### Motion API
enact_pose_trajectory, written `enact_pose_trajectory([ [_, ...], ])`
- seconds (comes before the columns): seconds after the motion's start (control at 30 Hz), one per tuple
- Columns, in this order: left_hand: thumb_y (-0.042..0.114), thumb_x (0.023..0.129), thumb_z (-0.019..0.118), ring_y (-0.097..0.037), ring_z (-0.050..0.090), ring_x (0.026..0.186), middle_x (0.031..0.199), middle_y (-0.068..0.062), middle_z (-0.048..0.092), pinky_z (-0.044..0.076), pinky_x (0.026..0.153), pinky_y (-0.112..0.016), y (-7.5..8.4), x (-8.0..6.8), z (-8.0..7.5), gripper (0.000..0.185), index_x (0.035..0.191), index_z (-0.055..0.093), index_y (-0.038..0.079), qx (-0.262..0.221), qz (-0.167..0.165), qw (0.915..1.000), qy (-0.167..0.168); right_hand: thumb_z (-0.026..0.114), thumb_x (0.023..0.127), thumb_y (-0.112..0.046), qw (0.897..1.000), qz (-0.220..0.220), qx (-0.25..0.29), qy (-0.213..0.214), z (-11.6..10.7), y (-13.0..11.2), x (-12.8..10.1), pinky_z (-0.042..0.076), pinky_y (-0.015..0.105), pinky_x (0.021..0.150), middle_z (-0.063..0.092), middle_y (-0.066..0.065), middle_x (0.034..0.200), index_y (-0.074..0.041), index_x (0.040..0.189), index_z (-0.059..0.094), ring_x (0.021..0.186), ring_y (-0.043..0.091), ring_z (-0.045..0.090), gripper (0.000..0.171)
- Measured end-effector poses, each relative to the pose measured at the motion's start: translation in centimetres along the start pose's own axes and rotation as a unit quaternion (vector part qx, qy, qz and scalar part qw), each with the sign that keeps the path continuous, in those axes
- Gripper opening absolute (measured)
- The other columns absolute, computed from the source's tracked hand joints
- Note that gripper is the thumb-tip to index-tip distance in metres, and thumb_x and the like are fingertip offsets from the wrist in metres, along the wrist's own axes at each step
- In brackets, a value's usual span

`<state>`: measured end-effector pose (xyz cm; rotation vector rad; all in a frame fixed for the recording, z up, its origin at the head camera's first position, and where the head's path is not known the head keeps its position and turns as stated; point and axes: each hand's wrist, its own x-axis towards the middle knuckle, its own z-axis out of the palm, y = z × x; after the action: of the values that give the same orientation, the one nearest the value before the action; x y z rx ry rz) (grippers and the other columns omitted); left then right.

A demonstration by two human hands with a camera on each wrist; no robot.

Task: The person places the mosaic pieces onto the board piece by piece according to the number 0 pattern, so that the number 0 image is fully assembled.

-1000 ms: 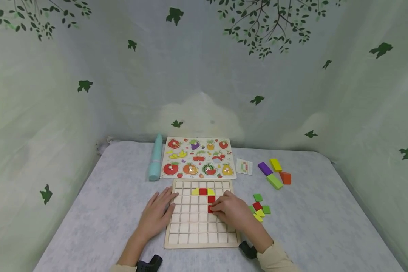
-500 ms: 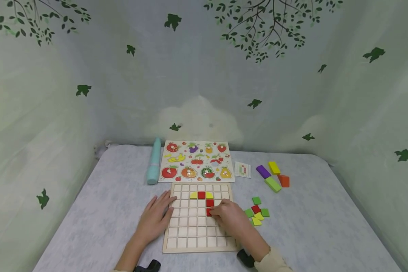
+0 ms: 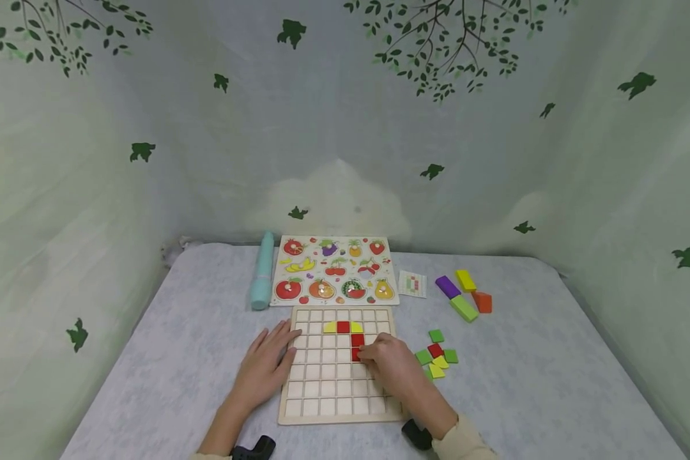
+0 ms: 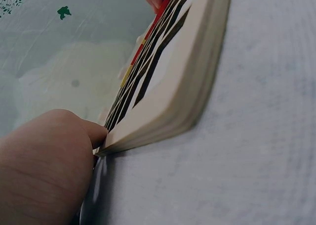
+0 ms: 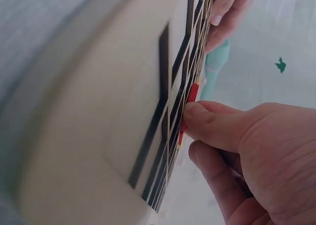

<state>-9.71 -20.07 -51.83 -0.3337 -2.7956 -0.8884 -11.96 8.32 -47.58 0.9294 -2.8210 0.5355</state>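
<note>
A wooden grid board (image 3: 328, 387) lies in front of me. My left hand (image 3: 266, 363) rests at its left edge, fingers spread, fingertips touching the frame. Over the right half of the grid, my right hand (image 3: 398, 367) pinches a red square tile (image 3: 355, 354) at its cell. In the right wrist view, thumb and fingertips are against the red tile (image 5: 194, 92), which stands slightly proud of the grid. Directly above it sits another red tile (image 3: 358, 340). The row above holds a red tile (image 3: 343, 327) between a yellow piece (image 3: 330, 328) and a second yellow piece (image 3: 356, 327).
Loose green (image 3: 450, 356), red (image 3: 435, 350) and yellow tiles (image 3: 437, 371) lie right of the board. Behind them are several coloured blocks (image 3: 464, 309). A fruit puzzle (image 3: 335, 271), a pattern card (image 3: 412, 284) and a teal cylinder (image 3: 261, 275) lie beyond the board.
My right fingertips have drawn slightly right, so more of the red tile shows. The left hand keeps its place. The head view has shifted a little.
</note>
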Motion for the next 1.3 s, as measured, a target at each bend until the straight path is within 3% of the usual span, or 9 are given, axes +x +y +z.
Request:
enact_pose_trajectory([
  [0.4, 0.018, 0.105, 0.057, -0.032, 0.039, 0.151, 0.158, -0.016, 0.047, 0.020, 0.126, -0.056, 0.1, 0.1, 0.0, 0.038, 0.142, 0.061, 0.010, -0.002, 0.000, 1.0000, 0.000, 0.082, 0.088, -0.008, 0.999, 0.022, 0.036, 0.002, -0.2, 0.4, 0.1, 0.055, 0.018, 0.068, 0.078, -0.005, 0.088, -0.014, 0.099, 0.084, 0.080, 0.008, 0.056, 0.014],
  [0.73, 0.019, 0.106, 0.056, -0.032, 0.037, 0.152, 0.159, -0.016, 0.046, 0.019, 0.126, -0.056, 0.1, 0.1, 0.0, 0.039, 0.143, 0.061, 0.009, -0.005, -0.006, 1.0000, -0.003, 0.082, 0.088, -0.011, 0.999, -0.014, 0.029, 0.022, -0.5, 1.1, -0.1, 0.057, 0.022, 0.076, 0.080, -0.007, 0.098, -0.013, 0.099, 0.084, 0.087, 0.010, 0.063, 0.011],
  [0.93, 0.018, 0.104, 0.058, -0.033, 0.040, 0.150, 0.157, -0.017, 0.048, 0.021, 0.125, -0.058, 0.2, 0.4, 0.0, 0.039, 0.141, 0.062, 0.008, 0.005, 0.002, 1.0000, 0.008, 0.082, 0.089, -0.014, 0.998, 0.054, 0.035, 0.025, -1.9, 2.2, -1.1, 0.058, 0.025, 0.077, 0.078, -0.012, 0.095, -0.019, 0.098, 0.082, 0.089, 0.007, 0.060, 0.010],
  [1.2, 0.017, 0.104, 0.058, -0.034, 0.040, 0.150, 0.156, -0.018, 0.048, 0.021, 0.125, -0.058, 0.3, 0.2, -0.2, 0.038, 0.141, 0.062, 0.007, 0.000, 0.002, 1.0000, 0.005, 0.085, 0.086, -0.016, 0.990, 0.136, 0.017, 0.036, -3.1, 4.4, -2.8, 0.060, 0.037, 0.091, 0.077, -0.005, 0.109, -0.017, 0.107, 0.081, 0.106, 0.016, 0.068, 0.021],
  [1.3, 0.018, 0.104, 0.058, -0.034, 0.039, 0.151, 0.157, -0.018, 0.047, 0.020, 0.126, -0.058, 0.3, 0.0, -0.1, 0.039, 0.142, 0.061, 0.008, -0.003, -0.004, 1.0000, -0.002, 0.085, 0.086, -0.016, 0.987, 0.159, 0.014, 0.032, -3.7, 5.1, -3.3, 0.061, 0.036, 0.086, 0.077, -0.003, 0.111, -0.017, 0.110, 0.081, 0.101, 0.016, 0.067, 0.025],
])
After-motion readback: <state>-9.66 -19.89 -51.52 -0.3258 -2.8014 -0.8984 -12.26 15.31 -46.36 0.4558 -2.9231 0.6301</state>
